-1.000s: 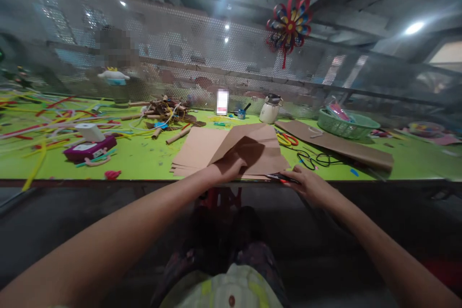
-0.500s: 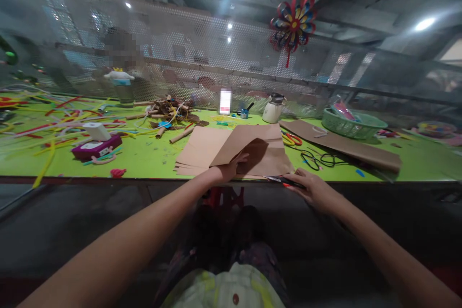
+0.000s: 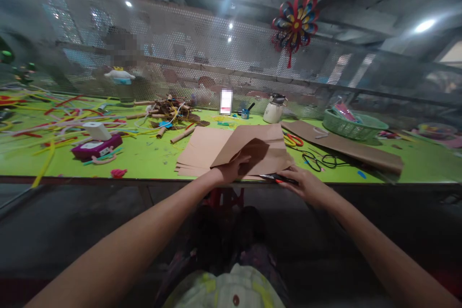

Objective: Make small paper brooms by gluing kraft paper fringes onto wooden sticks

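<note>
Brown paper sheets (image 3: 200, 145) lie stacked at the front edge of the green table, the top one folded over from the left. My left hand (image 3: 233, 169) is at the fold, fingers partly under the raised paper and closed on it. A pair of dark scissors (image 3: 274, 176) with a bit of red is held in my right hand (image 3: 301, 182). Its blades point left along the lower edge of the paper, by the table's edge.
A purple box (image 3: 97, 147), coloured strips and brown twigs (image 3: 169, 111) are on the left. Behind stand a lit phone (image 3: 225, 102), a blue jar (image 3: 245, 114) and a white jug (image 3: 273, 110). At right are a green basket (image 3: 352, 125), brown roll (image 3: 346, 148) and black-handled scissors (image 3: 317, 161).
My right hand and the scissors have moved a little to the left along the paper's lower edge. My left hand has hardly moved.
</note>
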Demonstrator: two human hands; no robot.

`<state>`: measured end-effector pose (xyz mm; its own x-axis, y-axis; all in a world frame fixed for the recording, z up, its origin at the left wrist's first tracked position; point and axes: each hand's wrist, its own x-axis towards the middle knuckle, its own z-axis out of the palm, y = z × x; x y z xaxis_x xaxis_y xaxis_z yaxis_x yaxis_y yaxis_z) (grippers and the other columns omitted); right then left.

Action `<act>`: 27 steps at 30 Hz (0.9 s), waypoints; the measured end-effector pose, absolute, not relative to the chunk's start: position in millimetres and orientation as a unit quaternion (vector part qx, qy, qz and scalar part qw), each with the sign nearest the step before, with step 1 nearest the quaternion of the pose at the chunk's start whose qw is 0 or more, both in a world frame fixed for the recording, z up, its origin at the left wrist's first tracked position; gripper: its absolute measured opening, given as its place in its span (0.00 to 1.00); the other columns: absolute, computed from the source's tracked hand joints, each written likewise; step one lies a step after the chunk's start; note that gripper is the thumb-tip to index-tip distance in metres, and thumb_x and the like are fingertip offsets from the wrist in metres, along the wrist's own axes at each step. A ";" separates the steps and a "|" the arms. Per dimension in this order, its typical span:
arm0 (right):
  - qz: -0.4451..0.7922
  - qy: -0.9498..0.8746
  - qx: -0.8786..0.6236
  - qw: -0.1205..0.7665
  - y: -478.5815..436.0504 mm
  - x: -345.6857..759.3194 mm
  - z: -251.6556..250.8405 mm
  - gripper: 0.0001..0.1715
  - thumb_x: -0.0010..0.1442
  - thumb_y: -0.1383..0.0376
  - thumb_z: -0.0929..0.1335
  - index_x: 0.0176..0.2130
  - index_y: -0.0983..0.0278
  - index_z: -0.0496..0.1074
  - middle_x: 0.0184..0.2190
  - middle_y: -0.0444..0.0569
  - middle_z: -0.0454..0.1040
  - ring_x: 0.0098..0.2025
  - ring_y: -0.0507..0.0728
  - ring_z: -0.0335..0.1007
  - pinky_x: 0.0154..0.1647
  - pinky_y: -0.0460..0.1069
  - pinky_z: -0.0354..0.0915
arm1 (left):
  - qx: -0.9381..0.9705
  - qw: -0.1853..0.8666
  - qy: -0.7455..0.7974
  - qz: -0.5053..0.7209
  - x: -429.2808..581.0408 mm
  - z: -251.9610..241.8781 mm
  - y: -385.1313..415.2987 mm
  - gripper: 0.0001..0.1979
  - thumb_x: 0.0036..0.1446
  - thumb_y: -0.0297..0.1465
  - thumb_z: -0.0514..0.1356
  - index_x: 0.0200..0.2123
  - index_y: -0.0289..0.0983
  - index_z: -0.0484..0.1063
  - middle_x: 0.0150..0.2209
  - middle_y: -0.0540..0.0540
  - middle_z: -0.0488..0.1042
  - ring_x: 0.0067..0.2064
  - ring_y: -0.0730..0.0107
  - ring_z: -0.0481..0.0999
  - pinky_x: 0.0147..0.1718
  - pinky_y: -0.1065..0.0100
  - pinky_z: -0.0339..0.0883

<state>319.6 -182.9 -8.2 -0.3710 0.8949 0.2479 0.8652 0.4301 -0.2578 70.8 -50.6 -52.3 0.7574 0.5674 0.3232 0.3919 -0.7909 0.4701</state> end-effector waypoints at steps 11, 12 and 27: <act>0.084 -0.831 -0.520 0.180 -189.4 311.6 1.5 0.20 0.62 0.58 0.62 0.50 0.61 0.71 0.41 0.54 0.71 0.43 0.58 0.68 0.46 0.53 0.64 | 0.922 0.167 0.272 0.218 69.9 -33.1 -61.7 0.22 0.56 0.28 0.52 0.55 0.37 0.63 0.55 0.41 0.67 0.55 0.59 0.66 0.56 0.55 0.56; 0.081 -0.832 -0.519 0.179 -185.2 307.1 2.0 0.20 0.62 0.58 0.62 0.50 0.62 0.71 0.41 0.54 0.71 0.43 0.59 0.68 0.46 0.53 0.64 | 0.921 0.168 0.273 0.223 70.0 -33.6 -61.5 0.22 0.56 0.28 0.52 0.55 0.37 0.63 0.55 0.42 0.67 0.55 0.59 0.66 0.56 0.55 0.56; 0.079 -0.836 -0.512 0.178 -180.7 286.2 1.0 0.19 0.62 0.60 0.62 0.51 0.63 0.70 0.44 0.56 0.70 0.45 0.59 0.68 0.45 0.53 0.64 | 0.917 0.195 0.251 0.242 67.7 -33.6 -59.4 0.22 0.57 0.28 0.49 0.56 0.37 0.63 0.55 0.43 0.67 0.56 0.61 0.65 0.56 0.59 0.56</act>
